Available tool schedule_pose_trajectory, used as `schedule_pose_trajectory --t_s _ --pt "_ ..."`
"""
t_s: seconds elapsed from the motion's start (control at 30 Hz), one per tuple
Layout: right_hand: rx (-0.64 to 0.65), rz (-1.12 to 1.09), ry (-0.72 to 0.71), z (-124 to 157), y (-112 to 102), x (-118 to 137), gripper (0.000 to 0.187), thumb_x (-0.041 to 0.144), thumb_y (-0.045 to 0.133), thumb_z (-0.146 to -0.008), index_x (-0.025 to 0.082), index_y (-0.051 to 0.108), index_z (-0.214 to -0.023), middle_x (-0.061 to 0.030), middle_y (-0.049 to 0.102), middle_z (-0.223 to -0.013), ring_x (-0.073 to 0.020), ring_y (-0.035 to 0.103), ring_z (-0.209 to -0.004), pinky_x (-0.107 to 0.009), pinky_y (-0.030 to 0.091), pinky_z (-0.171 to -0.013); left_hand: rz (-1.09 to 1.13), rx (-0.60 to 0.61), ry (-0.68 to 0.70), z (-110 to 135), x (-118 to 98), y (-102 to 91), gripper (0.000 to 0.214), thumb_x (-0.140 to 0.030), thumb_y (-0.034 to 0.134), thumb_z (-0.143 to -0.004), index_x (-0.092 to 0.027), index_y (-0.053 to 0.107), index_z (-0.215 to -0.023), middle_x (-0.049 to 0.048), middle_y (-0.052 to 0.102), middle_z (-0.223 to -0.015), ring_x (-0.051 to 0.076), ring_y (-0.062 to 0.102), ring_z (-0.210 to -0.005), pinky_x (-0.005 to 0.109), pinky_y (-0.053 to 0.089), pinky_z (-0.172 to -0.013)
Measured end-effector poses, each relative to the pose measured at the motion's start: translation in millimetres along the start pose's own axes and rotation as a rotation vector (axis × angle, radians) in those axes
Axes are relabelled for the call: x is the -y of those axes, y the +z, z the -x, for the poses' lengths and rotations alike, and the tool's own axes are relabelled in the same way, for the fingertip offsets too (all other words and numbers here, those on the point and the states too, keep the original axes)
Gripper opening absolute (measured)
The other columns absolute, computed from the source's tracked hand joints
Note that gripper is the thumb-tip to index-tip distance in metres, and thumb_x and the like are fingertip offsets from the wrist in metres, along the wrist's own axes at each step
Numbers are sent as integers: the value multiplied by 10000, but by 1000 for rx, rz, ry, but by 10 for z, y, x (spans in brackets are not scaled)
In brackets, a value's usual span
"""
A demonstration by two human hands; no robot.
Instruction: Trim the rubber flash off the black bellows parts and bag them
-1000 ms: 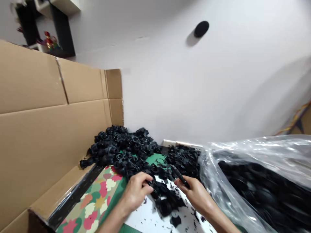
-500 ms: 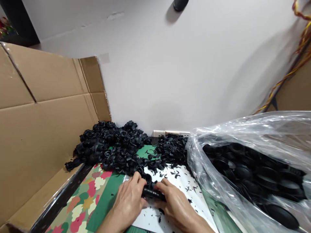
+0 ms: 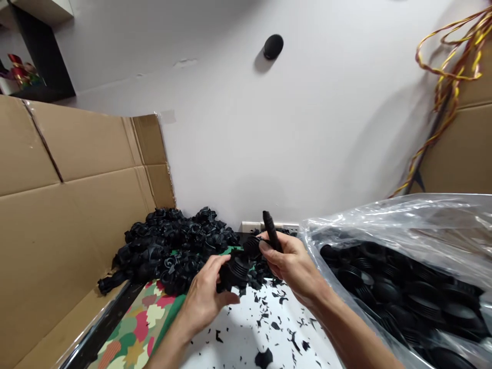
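Observation:
My right hand is closed on a black pen-shaped tool, whose dark end points up and away. A ribbed black piece shows at this hand's fingertips; whether it is pinched there I cannot tell. Lower and to the left, my left hand has its thumb and forefinger spread apart beside another ribbed, rubber-like black part. Its other fingers are partly hidden. Beneath both hands lies a white sheet strewn with black scraps.
A heap of curled black parts lies back left against a cardboard box wall. On the right, a clear plastic bag holds many round ribbed black parts. A power strip sits by the wall behind.
My hands have parted from the white sheet and moved forward toward the pile. The right has lifted the tool upright; the left has spread its fingers. The view has tilted up.

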State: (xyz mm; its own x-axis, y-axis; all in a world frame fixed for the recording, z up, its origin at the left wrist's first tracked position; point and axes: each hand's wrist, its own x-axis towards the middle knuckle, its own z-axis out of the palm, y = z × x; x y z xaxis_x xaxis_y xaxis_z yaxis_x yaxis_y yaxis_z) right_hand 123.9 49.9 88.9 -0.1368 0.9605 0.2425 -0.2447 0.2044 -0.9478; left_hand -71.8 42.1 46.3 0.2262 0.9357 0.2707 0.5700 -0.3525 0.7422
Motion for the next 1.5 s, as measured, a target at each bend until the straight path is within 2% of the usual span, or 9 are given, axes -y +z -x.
schedule_pose_trajectory --t_s 0.17,0.3,0.43,0.57,0.77,0.9,1.07,1.27,1.5 --pt "-61 -68 -105 10 8 255 253 384 672 -672 173 534 -688 99 336 -473 -40 262 -377 -196 173 -359 -64 -329 12 -130 80 38 585 -160 629 -650 -267 524 -1216 52 477 -1244 282 456 -1171 416 370 -973" --pt "-69 -91 -85 31 -34 431 273 384 703 -643 177 532 -692 105 332 -472 -33 256 -373 -184 171 -359 61 -185 -51 -189 159 -66 141 -262 565 -751 -179 677 -768 71 656 -895 255 603 -886 393 457 -836" --pt "-30 -2 -31 92 -2 395 247 353 680 -660 163 522 -645 69 387 -537 -51 335 -437 -186 248 -392 261 27 -40 -65 69 -63 397 -463 479 -828 -159 667 -999 109 688 -1003 246 614 -927 344 493 -761" --pt "6 -52 94 135 98 298 246 332 698 -627 163 520 -649 73 397 -529 -57 365 -434 -193 281 -405 578 382 -6 177 -77 137 743 -342 832 -510 -228 577 -1199 59 663 -1084 259 564 -998 359 439 -856" --pt "-152 -221 235 99 -96 63 357 373 767 -529 177 503 -666 128 331 -387 -11 222 -329 -182 131 -363 769 422 -227 354 -152 114 413 -322 731 -608 -146 689 -979 41 671 -813 209 577 -785 273 440 -665" --pt "-203 -184 306 174 -287 -258 393 394 776 -506 188 476 -652 140 294 -354 -10 198 -321 -192 102 -366 572 193 -226 312 -178 -239 313 -366 664 -662 -152 673 -891 3 608 -722 156 538 -668 229 409 -582" --pt "-207 -135 416 353 -350 -602 328 363 737 -556 192 479 -664 139 282 -347 -14 194 -321 -194 100 -375 117 270 -284 253 -214 -444 281 -303 640 -658 -186 666 -912 -13 592 -763 163 542 -672 237 405 -571" --pt "-215 -76 546 488 -383 -819 272 329 700 -544 203 470 -618 152 235 -330 -13 150 -302 -198 86 -354 -302 223 -102 222 -196 -135 461 -252 716 -556 -205 675 -1013 87 597 -1122 300 504 -1031 364 391 -854" --pt "-178 -53 543 536 -334 -722 244 346 677 -544 185 502 -597 139 262 -337 -19 170 -322 -198 100 -360 -164 158 -88 238 -493 430 279 -233 690 -599 -203 603 -862 26 612 -881 244 547 -868 318 394 -738"
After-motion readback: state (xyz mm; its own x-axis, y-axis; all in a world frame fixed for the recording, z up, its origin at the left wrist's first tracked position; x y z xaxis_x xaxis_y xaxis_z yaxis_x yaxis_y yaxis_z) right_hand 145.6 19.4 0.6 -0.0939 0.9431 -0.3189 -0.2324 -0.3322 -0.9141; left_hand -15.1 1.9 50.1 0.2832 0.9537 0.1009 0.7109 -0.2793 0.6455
